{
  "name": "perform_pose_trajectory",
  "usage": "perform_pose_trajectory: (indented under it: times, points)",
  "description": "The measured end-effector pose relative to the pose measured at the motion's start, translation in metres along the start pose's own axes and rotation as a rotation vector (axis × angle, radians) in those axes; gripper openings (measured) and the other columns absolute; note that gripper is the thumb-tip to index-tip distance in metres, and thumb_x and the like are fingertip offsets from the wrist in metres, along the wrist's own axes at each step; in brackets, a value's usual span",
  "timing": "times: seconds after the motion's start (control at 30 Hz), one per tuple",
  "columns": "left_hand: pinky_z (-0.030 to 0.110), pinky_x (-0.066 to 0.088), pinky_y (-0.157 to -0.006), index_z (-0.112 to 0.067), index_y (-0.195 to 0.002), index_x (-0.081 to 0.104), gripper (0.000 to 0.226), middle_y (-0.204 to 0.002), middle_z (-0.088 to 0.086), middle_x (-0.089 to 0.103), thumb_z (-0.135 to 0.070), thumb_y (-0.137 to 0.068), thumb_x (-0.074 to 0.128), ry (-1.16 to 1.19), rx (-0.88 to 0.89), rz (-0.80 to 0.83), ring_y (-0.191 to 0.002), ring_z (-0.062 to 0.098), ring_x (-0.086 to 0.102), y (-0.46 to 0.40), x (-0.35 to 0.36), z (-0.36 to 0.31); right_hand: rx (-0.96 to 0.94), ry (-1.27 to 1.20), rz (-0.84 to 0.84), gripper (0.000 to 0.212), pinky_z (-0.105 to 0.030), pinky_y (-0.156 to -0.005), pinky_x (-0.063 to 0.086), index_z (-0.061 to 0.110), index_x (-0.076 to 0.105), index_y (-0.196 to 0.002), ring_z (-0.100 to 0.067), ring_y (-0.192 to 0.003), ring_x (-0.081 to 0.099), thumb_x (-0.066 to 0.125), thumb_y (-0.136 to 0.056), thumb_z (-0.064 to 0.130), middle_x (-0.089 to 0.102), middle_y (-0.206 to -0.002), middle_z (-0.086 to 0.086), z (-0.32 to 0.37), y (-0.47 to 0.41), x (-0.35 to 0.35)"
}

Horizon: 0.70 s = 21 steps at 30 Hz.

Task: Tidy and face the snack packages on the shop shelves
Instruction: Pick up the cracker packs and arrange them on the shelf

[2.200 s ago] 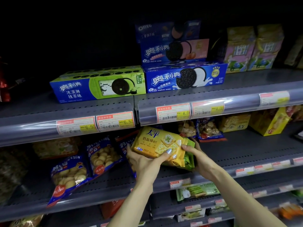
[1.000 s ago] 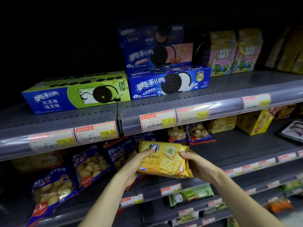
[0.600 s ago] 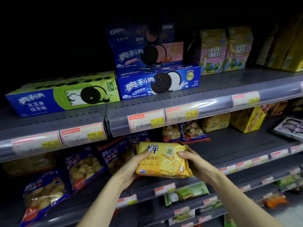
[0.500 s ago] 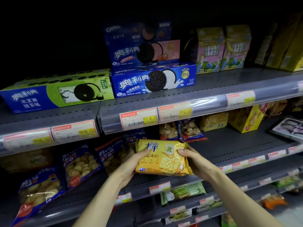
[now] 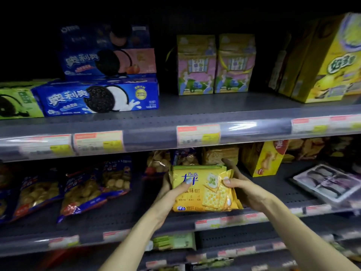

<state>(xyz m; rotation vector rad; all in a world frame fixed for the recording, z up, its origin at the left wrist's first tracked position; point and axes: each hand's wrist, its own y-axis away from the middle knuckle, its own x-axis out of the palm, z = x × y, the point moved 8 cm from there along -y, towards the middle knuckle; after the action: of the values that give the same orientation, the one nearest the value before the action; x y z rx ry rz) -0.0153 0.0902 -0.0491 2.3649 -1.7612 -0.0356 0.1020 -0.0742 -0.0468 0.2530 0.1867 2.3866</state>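
Left hand (image 5: 169,192): I saw its fingers curled round the yellow cracker pack (image 5: 203,189).
Right hand (image 5: 247,190): it pinched the pack's other edge.
Biscuit bags (image 5: 82,190): leftward, apart.

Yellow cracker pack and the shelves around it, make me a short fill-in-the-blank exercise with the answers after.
1. The yellow cracker pack is held by ____ hands, the left hand and the right hand.
2. The pack's printed front faces ____ the camera.
3. The blue Oreo box lies on the shelf ____ the one with the pack.
4. Two pink-and-green cartons stand to the ____ of the Oreo boxes.

Answers: both; toward; above; right
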Motion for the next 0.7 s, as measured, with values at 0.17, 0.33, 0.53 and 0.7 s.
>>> perform_pose_trajectory:
  times: [0.17,0.33,0.53,0.7]
  points:
    - [0.045,0.041,-0.107,-0.035,-0.147,0.018,0.116,-0.133,-0.008,0.058,-0.065,-0.052,0.077,-0.041,0.033,-0.018,-0.12,0.013,0.057,-0.022,0.052,0.008,-0.013,-0.022,0.015,0.129,-0.054,-0.107,0.037,0.042,0.029,-0.14,-0.031,-0.122,0.054,0.096,-0.031,0.037,0.053,-0.137,-0.009,0.001,0.004,-0.057]
    - [0.042,0.032,-0.114,-0.036,-0.15,-0.001,0.127,-0.15,-0.006,0.036,-0.069,-0.052,0.072,-0.124,0.046,-0.032,-0.134,0.016,0.04,-0.037,0.077,0.008,-0.06,0.013,0.046,0.122,-0.033,-0.089,0.051,0.04,0.029,-0.141,-0.016,-0.109,0.062,0.091,-0.039,0.017,0.056,-0.128,0.003,0.009,0.005,-0.081]
    - [0.021,0.027,-0.102,-0.045,-0.143,-0.002,0.106,-0.128,-0.036,0.03,-0.053,-0.069,0.073,-0.226,0.106,-0.041,-0.127,-0.001,0.028,-0.052,0.09,0.01,-0.055,0.061,0.028,0.138,-0.023,-0.077,0.05,0.036,0.022,-0.144,-0.002,-0.104,0.057,0.094,-0.025,0.024,0.047,-0.123,0.014,0.001,0.007,-0.099]
    - [0.039,0.026,-0.117,-0.052,-0.143,0.0,0.113,-0.154,-0.02,0.02,-0.067,-0.06,0.075,-0.301,0.096,-0.052,-0.141,0.007,0.025,-0.062,0.085,0.026,-0.062,0.206,0.023,0.121,-0.028,-0.099,0.036,0.028,0.026,-0.147,-0.004,-0.124,0.04,0.093,-0.047,0.031,0.037,-0.136,0.015,0.005,0.011,-0.104]
